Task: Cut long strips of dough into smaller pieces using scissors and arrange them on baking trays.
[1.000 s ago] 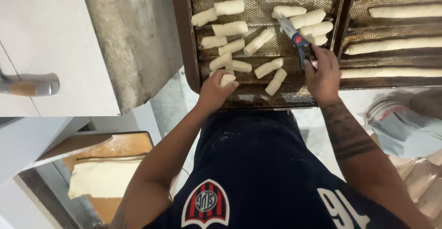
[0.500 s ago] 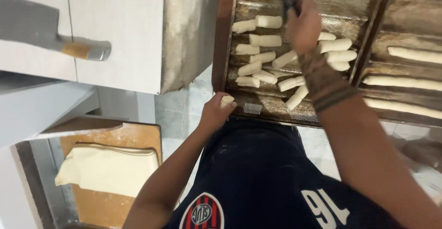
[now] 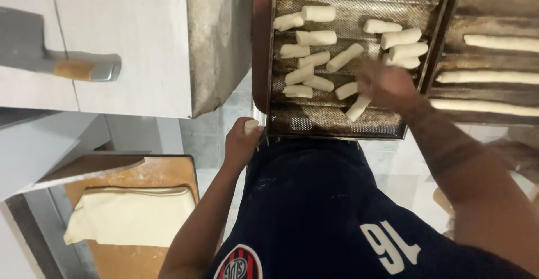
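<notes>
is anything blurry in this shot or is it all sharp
In the head view, the right hand is smeared by motion blur over the perforated tray; the left hand, closed on a dough piece, is only slightly soft; the dough rolls are fairly crisp under even light, without harsh glare.

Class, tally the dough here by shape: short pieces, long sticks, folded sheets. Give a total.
Short dough pieces: 16 (15 on the tray, 1 in the left hand)
Long dough sticks: 3
Folded dough sheet: 1
Total: 20
</notes>
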